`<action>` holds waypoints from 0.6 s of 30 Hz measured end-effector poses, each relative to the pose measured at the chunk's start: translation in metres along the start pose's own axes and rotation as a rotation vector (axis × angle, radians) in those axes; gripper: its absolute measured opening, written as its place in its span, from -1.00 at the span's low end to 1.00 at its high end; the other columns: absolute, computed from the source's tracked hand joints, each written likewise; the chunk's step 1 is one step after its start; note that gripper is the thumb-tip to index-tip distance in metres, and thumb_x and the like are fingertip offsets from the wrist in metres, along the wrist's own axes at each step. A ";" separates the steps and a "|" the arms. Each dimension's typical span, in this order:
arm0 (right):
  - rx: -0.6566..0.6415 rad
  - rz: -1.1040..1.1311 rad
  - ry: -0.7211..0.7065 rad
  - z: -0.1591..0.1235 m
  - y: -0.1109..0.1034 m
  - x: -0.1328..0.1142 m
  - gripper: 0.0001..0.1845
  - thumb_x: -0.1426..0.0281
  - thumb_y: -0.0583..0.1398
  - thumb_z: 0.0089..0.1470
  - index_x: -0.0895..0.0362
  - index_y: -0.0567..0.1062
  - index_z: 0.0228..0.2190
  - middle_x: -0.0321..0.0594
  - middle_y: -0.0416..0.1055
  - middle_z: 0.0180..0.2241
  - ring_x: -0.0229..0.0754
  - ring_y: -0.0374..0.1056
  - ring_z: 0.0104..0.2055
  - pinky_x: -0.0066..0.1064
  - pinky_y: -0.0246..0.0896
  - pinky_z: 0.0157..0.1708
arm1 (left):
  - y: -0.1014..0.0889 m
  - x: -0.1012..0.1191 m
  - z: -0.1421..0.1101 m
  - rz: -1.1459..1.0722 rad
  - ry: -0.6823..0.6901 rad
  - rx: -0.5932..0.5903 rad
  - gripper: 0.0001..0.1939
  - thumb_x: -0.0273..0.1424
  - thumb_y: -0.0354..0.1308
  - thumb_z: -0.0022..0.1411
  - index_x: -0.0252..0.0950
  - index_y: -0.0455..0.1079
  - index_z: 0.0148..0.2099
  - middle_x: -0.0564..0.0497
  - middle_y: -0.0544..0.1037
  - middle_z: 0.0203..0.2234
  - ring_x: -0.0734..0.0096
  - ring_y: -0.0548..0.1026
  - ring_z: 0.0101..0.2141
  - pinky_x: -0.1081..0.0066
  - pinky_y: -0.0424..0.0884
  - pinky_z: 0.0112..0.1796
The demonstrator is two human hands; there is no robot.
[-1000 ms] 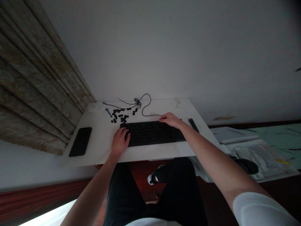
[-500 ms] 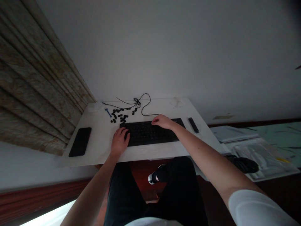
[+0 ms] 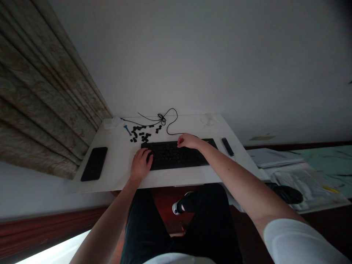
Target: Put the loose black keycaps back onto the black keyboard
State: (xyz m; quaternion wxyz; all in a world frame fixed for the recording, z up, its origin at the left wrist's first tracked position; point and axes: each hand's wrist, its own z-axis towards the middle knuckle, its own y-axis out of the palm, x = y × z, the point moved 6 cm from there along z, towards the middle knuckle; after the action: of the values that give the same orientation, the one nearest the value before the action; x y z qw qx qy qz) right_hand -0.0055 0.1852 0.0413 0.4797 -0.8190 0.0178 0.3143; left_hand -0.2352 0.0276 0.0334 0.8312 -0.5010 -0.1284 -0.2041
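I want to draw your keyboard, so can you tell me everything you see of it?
The keyboard is black, long and flat, and looks like plastic. It lies on the white table, with rows of dark keys too dim to read. The left hand rests on its left end. The right hand hides part of its back edge. A thin black cable leads towards that edge; I can't see the join.

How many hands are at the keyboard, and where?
2. The left hand rests on the left end of the keyboard; the right hand is at its far rows, near the middle, fingertips drawn together. Neither hand is hidden.
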 end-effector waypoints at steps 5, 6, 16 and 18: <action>-0.036 -0.039 -0.004 0.006 0.000 0.001 -0.87 0.35 0.36 -0.06 0.12 0.68 -0.41 -0.16 0.59 -0.41 -0.12 0.45 -0.33 -0.37 0.22 -0.31 | 0.000 -0.001 0.000 -0.013 -0.006 0.006 -0.74 -0.31 0.03 0.39 -0.22 0.44 0.03 -0.15 0.49 0.00 0.10 0.42 0.06 0.04 0.40 0.12; -0.048 -0.041 -0.009 0.007 0.000 0.002 -0.87 0.35 0.36 -0.06 0.12 0.68 -0.41 -0.17 0.59 -0.42 -0.12 0.45 -0.33 -0.37 0.22 -0.30 | 0.001 -0.001 0.000 -0.015 -0.007 0.007 -0.74 -0.31 0.03 0.38 -0.22 0.44 0.03 -0.15 0.49 0.00 0.10 0.42 0.06 0.04 0.40 0.12; -0.074 -0.123 -0.022 0.008 0.001 -0.002 -0.86 0.33 0.37 -0.06 0.11 0.66 -0.39 -0.15 0.60 -0.36 -0.12 0.45 -0.32 -0.39 0.20 -0.35 | 0.002 0.003 -0.002 0.004 0.014 -0.021 -0.72 -0.31 0.03 0.38 -0.23 0.44 0.05 -0.17 0.49 0.00 0.07 0.43 0.07 0.02 0.40 0.11; -0.070 -0.140 -0.005 0.007 0.000 -0.003 -0.86 0.33 0.37 -0.06 0.13 0.65 -0.39 -0.13 0.60 -0.34 -0.11 0.45 -0.30 -0.39 0.19 -0.36 | 0.003 0.005 -0.002 0.020 0.033 -0.032 -0.71 -0.31 0.02 0.39 -0.23 0.43 0.06 -0.17 0.49 0.01 0.07 0.43 0.07 0.02 0.38 0.11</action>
State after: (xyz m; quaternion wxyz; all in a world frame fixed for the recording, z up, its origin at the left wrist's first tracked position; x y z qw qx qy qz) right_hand -0.0115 0.1899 0.0406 0.4716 -0.8337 -0.0518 0.2825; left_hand -0.2293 0.0261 0.0317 0.8271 -0.5121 -0.1065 -0.2059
